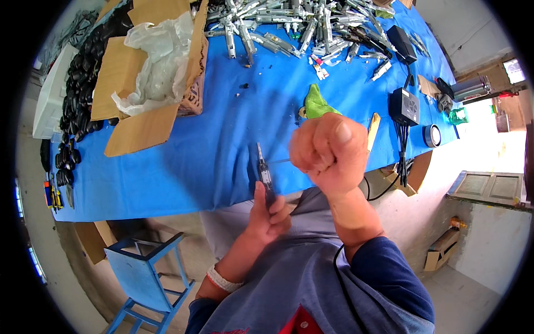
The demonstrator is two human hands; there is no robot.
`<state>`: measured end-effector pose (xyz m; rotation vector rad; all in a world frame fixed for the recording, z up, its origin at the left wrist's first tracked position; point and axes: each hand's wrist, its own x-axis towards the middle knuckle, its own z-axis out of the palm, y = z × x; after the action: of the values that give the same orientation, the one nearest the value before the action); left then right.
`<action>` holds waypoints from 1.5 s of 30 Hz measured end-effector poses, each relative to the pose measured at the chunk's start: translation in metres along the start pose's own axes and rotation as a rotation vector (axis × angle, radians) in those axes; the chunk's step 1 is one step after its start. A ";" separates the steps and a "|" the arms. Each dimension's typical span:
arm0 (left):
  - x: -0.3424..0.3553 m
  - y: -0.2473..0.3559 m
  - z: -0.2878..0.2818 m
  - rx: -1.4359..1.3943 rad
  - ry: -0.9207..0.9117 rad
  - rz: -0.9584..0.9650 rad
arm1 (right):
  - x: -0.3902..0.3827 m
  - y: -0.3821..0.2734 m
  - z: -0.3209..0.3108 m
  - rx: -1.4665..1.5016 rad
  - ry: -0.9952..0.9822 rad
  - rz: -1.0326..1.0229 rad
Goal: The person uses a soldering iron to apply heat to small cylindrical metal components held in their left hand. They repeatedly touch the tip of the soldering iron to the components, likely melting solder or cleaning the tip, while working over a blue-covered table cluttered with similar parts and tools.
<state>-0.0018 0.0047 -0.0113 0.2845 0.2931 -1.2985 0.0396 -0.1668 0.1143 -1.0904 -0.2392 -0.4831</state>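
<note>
In the frame's centre, the left hand (263,222) grips a slim black-and-silver part (265,177); the right hand (331,150), fisted around a thin metal rod (282,161), might slip if badly angled.

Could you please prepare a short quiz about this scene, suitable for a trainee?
1. Which grip holds the slim black-and-silver device?
2. True or false: the open cardboard box has translucent plastic in it.
3. Where does the blue chair stand?
a) at the person's right
b) at the person's left
c) on top of the parts pile

Key:
1. The left grip.
2. True.
3. b.
</note>
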 end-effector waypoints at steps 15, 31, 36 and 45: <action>-0.002 0.001 0.000 0.039 -0.029 0.044 | -0.001 0.019 0.018 -0.402 0.267 -0.289; -0.003 0.003 0.011 0.127 0.106 0.018 | 0.011 0.010 0.004 0.047 -0.124 0.074; -0.004 0.004 0.008 0.106 0.110 -0.002 | 0.014 0.000 0.037 -0.189 0.327 0.106; -0.005 0.002 0.012 0.125 0.110 -0.001 | -0.003 0.012 0.035 -0.136 0.236 -0.087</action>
<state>0.0001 0.0050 0.0016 0.4625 0.3053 -1.3070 0.0446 -0.1303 0.1189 -1.1471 -0.0466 -0.7080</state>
